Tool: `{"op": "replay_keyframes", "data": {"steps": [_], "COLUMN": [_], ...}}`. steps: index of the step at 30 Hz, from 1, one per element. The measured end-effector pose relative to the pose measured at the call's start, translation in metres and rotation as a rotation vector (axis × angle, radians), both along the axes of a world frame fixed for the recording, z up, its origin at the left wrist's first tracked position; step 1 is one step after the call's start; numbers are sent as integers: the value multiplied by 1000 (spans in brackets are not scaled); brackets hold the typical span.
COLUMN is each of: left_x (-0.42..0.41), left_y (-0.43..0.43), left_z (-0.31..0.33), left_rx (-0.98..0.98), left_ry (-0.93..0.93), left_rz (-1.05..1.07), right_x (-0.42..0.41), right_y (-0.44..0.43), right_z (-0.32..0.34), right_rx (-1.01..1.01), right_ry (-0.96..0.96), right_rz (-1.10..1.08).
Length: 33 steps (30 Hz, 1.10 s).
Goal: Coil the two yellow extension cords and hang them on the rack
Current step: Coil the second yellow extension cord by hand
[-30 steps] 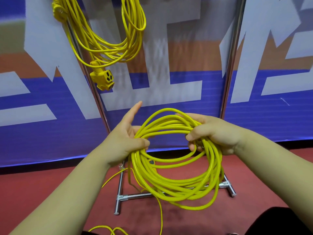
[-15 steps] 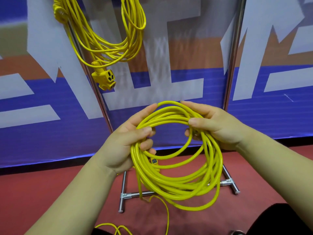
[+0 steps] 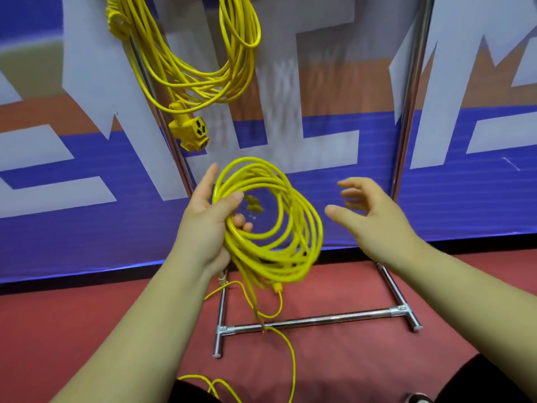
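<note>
My left hand grips the left side of a coiled yellow extension cord, held up in front of the rack. A loose tail of that cord trails down to the floor. My right hand is off the coil, a short way to its right, fingers spread and holding nothing. A second yellow cord hangs coiled from the top of the rack at upper left, its socket end dangling below. The metal rack has two upright poles and a floor base.
A blue, white and orange banner stands just behind the rack. The floor is red. Dark trouser legs show at the bottom edge.
My right hand has let go of the coil and moved away to the right. The coil now hangs from my left hand alone, and has narrowed and swung leftward.
</note>
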State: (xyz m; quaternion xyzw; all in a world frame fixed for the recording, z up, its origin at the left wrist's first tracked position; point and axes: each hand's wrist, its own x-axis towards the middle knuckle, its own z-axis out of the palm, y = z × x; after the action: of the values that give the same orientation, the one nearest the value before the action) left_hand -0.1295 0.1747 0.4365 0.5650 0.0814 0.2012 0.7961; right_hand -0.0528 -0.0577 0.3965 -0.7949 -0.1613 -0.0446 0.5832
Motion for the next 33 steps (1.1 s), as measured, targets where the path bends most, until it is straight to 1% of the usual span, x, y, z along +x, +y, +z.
{"op": "replay_keyframes", "data": {"steps": [1, 2, 3, 7, 9, 12, 15, 17, 20, 22, 24, 25, 26, 29, 31, 32, 33], "left_x": [3, 5, 6, 10, 12, 13, 12, 10, 7, 4, 1, 0, -1, -2, -2, -2, -1], "left_y": [6, 12, 17, 26, 27, 29, 33, 39, 47, 55, 67, 74, 79, 89, 90, 90, 91], "left_z": [0, -1, -1, -5, -6, -3, 3, 6, 8, 7, 3, -1, -6, -25, -35, -37, -38], "left_rx": [-30, -54, -74, -184, -246, -326, -399, -450, -496, -497, -458, -405, -323, 1, 161, 183, 165], "left_ry": [1, 1, 0, -11, -18, -40, -56, -74, -85, -87, -86, -76, -58, 26, 79, 91, 88], "left_rz": [56, 102, 140, 248, 284, 305, 315, 316, 345, 376, 388, 391, 394, 364, 321, 308, 305], "right_x": [-6, -13, -19, -47, -57, -66, -70, -72, -75, -71, -65, -60, -56, -45, -40, -39, -38], "right_y": [1, 5, 9, 38, 53, 72, 88, 97, 110, 111, 105, 100, 94, 75, 63, 57, 53], "right_z": [-3, -5, -9, -45, -63, -80, -89, -88, -84, -83, -77, -73, -66, -42, -31, -27, -27], "right_rx": [3, 0, -2, -116, -220, -349, -390, -364, -147, -94, -58, -19, 21, 114, 144, 122, 89], "right_ry": [-31, -44, -29, 142, 175, 149, 158, 201, 350, 355, 352, 369, 385, 424, 495, 527, 553], "right_rz": [-45, -42, 11, 443, 581, 639, 614, 609, 655, 687, 696, 682, 657, 582, 612, 643, 671]}}
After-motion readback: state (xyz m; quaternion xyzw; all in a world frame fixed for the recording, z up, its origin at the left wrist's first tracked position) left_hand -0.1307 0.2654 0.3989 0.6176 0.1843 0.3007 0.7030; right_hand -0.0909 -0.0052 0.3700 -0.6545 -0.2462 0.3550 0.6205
